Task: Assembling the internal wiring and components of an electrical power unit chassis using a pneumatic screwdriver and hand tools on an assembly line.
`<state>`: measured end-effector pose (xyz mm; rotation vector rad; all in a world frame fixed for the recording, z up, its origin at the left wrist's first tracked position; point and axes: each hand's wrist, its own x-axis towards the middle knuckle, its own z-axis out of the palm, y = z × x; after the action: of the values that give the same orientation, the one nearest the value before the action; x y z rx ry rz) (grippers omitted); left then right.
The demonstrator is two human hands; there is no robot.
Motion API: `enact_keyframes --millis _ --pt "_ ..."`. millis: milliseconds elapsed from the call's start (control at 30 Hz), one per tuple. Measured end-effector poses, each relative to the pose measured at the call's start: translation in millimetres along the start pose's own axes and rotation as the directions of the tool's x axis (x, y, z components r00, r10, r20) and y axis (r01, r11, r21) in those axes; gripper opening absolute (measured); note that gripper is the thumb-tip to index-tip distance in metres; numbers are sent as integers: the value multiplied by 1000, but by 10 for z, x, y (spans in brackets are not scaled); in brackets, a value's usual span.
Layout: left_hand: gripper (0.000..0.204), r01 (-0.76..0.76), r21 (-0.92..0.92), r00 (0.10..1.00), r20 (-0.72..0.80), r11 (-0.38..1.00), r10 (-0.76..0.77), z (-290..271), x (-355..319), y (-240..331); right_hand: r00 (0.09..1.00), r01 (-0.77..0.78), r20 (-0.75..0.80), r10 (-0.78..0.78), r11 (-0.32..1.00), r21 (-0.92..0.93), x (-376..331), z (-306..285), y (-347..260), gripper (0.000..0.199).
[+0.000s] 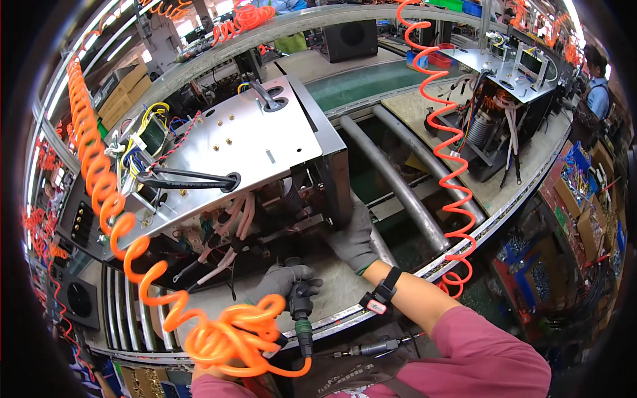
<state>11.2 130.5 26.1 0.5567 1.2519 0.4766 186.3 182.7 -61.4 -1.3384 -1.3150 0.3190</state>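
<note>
My left hand [284, 281], in a grey glove, is wrapped round a black air tool [302, 302] with a green collar, joined to a coiled orange air hose [232, 335]. The tool points at the lower front of a metal-cased machine [265, 142], where its tip is lost in shadow. My right hand [357, 242], also gloved, lies against the black corner panel [337, 186] of that machine, its fingers apart and some tips hidden. Pinkish sleeved cables [232, 229] hang from the machine's open front, and a black cable [192, 179] passes through its silver top plate.
Steel conveyor rollers [398, 176] lie to the right, beyond them a second open machine [497, 113] on a board. A red coiled hose [441, 132] hangs between. Another air tool [375, 348] lies below the conveyor edge. Parts bins [531, 278] and a person [596, 93] are at right.
</note>
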Motion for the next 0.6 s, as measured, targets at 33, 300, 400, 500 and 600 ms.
enact_keyframes --millis 33,300,400,500,600 --pt "10 -2 5 1000 0 1000 2 -2 0 17 1000 -6 17 6 1000 22 16 7 10 82" --pt "13 -133 91 989 70 987 127 13 48 -4 993 79 -98 -72 994 71 -35 147 231 78" --pt "14 -98 72 993 66 993 93 -36 68 -37 993 80 -89 -77 996 33 -26 138 159 79" --pt "12 -136 62 991 26 989 135 36 -22 -6 994 85 -78 -80 994 65 -17 131 82 79" --pt "13 75 -10 990 117 997 -73 -22 58 47 992 93 -86 -88 994 62 -5 75 100 80"
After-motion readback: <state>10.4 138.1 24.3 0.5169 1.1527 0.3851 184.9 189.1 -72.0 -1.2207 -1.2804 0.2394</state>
